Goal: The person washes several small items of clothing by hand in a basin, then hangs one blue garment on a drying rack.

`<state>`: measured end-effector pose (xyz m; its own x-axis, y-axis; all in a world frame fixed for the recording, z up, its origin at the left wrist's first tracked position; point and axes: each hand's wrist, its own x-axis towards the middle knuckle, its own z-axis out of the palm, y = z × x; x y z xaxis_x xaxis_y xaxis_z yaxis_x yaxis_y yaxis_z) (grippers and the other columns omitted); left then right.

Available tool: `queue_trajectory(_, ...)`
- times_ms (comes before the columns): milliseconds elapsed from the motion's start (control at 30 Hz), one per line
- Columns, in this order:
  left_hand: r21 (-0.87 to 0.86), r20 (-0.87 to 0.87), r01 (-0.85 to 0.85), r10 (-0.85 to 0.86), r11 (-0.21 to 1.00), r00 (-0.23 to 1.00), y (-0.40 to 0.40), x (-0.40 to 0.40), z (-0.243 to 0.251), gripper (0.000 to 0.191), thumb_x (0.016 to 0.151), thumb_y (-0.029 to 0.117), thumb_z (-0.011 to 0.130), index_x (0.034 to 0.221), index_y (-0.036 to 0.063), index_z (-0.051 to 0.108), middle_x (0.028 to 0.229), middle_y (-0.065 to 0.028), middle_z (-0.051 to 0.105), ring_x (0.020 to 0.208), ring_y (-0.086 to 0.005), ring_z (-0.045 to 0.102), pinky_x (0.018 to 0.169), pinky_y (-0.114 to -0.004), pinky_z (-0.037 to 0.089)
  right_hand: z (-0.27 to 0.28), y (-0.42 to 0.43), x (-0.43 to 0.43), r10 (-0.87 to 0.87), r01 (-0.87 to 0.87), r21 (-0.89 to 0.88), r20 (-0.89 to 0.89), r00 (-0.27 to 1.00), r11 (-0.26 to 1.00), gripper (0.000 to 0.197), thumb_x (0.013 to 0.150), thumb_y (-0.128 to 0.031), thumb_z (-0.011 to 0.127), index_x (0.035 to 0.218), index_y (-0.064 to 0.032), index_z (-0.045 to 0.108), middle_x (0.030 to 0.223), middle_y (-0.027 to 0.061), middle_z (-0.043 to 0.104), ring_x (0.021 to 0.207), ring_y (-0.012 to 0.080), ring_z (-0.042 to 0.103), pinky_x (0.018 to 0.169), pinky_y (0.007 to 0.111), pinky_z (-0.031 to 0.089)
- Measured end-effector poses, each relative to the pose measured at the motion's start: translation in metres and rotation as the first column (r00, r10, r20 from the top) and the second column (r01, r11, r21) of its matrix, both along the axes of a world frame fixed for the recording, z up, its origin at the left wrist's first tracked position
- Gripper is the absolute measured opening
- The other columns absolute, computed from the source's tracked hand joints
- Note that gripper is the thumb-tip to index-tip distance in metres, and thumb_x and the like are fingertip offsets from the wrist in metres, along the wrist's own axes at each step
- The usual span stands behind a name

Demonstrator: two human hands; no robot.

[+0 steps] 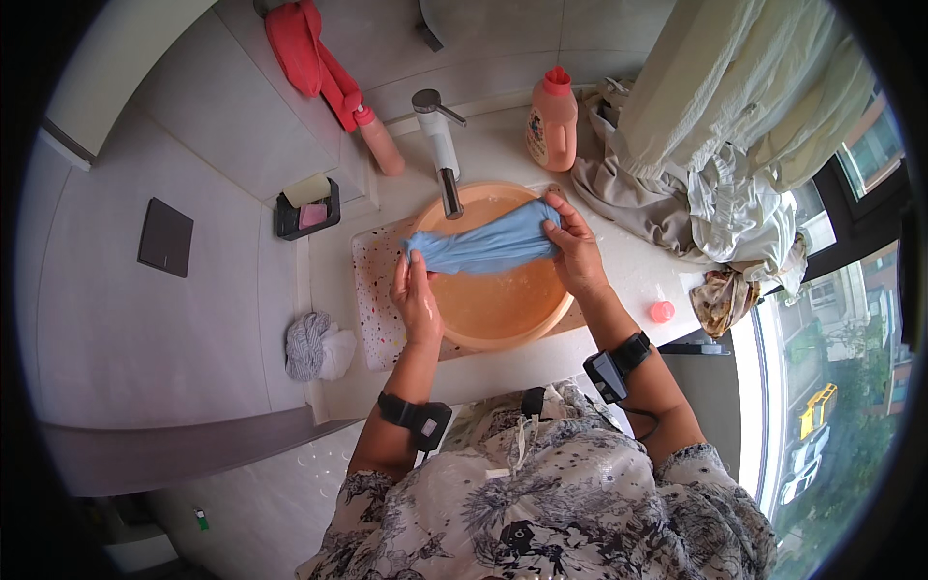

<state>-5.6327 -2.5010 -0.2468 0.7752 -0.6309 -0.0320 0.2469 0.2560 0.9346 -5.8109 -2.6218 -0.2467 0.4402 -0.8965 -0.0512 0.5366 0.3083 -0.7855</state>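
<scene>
A light blue cloth (482, 243) is stretched between my two hands, above an orange plastic basin (500, 308) that holds water. My left hand (418, 297) grips the cloth's left end near the basin's left rim. Its other end is pinched between the thumb and fingers of my right hand (578, 246), at the basin's right side. Behind the cloth stands a faucet (441, 148) with a white body and a dark spout tip, reaching over the basin's back rim. Under the basin lies a speckled mat or tray (377, 304).
A pink detergent bottle (554, 123) and a pink pump bottle (380, 145) stand at the back. Heaped fabric (638, 203) and a pink cap (662, 312) lie right. A black holder (319, 210) is on the left wall, above a grey-and-white cloth bundle (312, 348). A red cloth (297, 47) hangs back left.
</scene>
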Motion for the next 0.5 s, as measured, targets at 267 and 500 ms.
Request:
queue_trajectory(267, -0.134, 0.018, 0.076, -0.074, 0.988, 0.997, 0.009, -0.004, -0.005, 0.028, 0.091, 0.021, 0.053, 0.111, 0.0030, 0.057, 0.082, 0.0036, 0.055, 0.070, -0.0031, 0.044, 0.064, -0.020, 0.037, 0.013, 0.002, -0.009, -0.034, 0.038, -0.062, 0.071, 0.997, 0.997, 0.045, 0.087, 0.006, 0.045, 0.130, -0.0030, 0.040, 0.123, 0.0055, 0.048, 0.108, 0.0114, 0.049, 0.091, 0.023, 0.038)
queue_trajectory(500, -0.138, -0.034, 0.109, -0.115, 0.984, 0.993, 0.013, -0.011, 0.002, 0.020, 0.092, 0.026, 0.051, 0.102, 0.0090, 0.053, 0.081, 0.0051, 0.050, 0.067, -0.0026, 0.044, 0.057, -0.018, 0.035, 0.014, 0.005, -0.010, -0.004, 0.005, -0.087, 0.014, 1.000, 0.996, 0.050, 0.084, 0.008, 0.047, 0.132, -0.0028, 0.038, 0.122, 0.0054, 0.050, 0.108, 0.0113, 0.048, 0.091, 0.023, 0.038)
